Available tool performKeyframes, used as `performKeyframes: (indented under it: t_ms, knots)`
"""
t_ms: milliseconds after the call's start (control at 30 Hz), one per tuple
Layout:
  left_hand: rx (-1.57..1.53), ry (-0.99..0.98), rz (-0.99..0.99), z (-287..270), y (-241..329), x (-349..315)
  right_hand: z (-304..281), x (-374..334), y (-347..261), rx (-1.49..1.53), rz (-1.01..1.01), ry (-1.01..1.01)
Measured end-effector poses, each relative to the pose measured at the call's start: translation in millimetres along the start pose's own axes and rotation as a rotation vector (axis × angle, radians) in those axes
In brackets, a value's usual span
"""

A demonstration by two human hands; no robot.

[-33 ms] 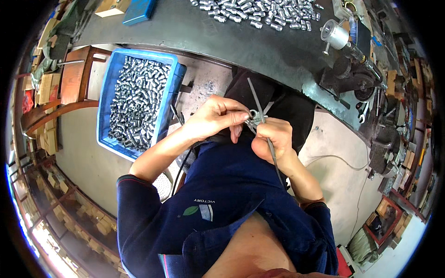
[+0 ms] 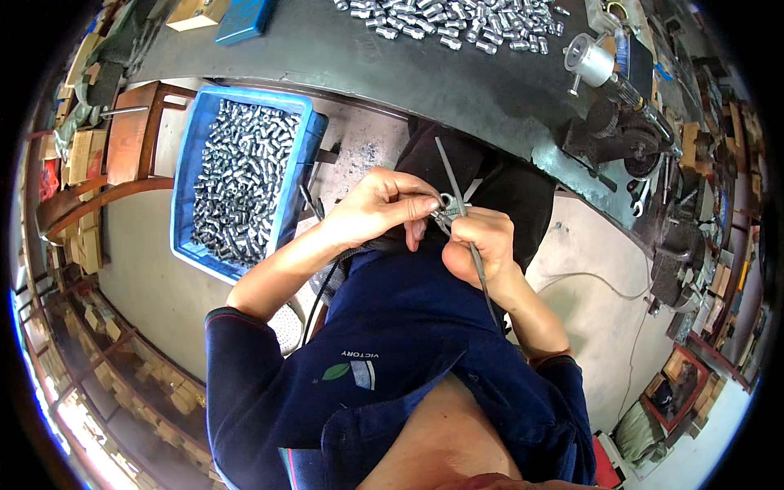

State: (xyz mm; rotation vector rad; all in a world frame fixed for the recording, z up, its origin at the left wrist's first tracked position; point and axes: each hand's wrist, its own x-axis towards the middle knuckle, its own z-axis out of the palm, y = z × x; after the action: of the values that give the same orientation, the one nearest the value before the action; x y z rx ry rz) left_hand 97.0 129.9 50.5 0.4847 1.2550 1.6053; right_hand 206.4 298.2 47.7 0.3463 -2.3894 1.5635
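Over my lap, my left hand (image 2: 384,208) pinches a small silvery metal piece (image 2: 446,211) between thumb and fingertips. A rounded, ring-like end shows on that piece; the rest is covered by my fingers. My right hand (image 2: 483,243) is closed in a fist around a long, slim grey file (image 2: 451,173). The file's tapered tip points up and away past the metal piece, and its thin tail runs back toward my body. Both hands meet at the metal piece; whether the right fingers also grip it is hidden.
Left of my hands stands a blue crate (image 2: 181,196) filled with small metal fittings (image 2: 245,171). More shiny fittings (image 2: 457,20) lie on the dark workbench (image 2: 343,61). A clamping device (image 2: 621,122) sits at its right, near a wrench (image 2: 641,198). A wooden chair (image 2: 131,147) is at left.
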Motion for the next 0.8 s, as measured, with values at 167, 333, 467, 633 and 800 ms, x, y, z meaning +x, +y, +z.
performKeyframes:
  t_ms: [167,333,467,633,800]
  knots:
    - [0.073,-0.025,0.078,-2,1,8,8,-8,11,0.492,0.35,0.092]
    - [0.821,0.332,0.375,-20,3,17,-6,-14,3,0.529,0.336,0.187]
    - [1.067,0.469,0.467,-35,-5,20,-14,-7,-18,0.435,0.108,0.091]
    - [1.192,0.497,0.521,-36,-10,23,-11,-6,-26,0.483,0.073,0.055]
    - [1.241,0.46,0.593,-33,-10,22,-4,-5,-23,0.386,0.071,0.054]
